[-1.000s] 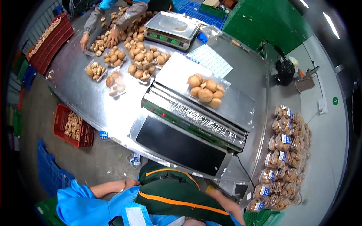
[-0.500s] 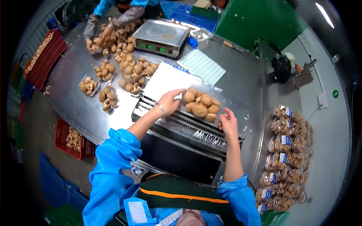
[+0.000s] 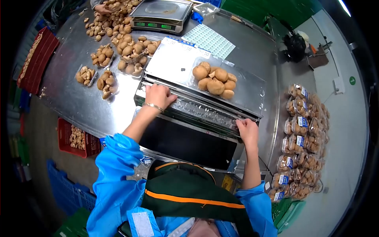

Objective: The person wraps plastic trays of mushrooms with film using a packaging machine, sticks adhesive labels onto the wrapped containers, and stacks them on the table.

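Observation:
My left hand is at the left end of the wrapping machine, its fingers closed at the edge of the clear film. At the right end, my right hand pinches the film's other side. The film lies across the machine's top between both hands. Just behind it, a clear tray of brown mushrooms rests on the machine's flat metal top. White label sheets lie left of this tray. The black plate is at the machine's front.
A scale stands at the back, beside a sticker sheet. Mushroom trays and a loose heap are on the left. Wrapped packs are stacked at right. A co-worker's hand is at the heap. Red crates stand left.
Both hands have come from beside the mushroom tray down to the front of the machine and closed at the film. The view has shifted, and the co-worker is now mostly out of frame.

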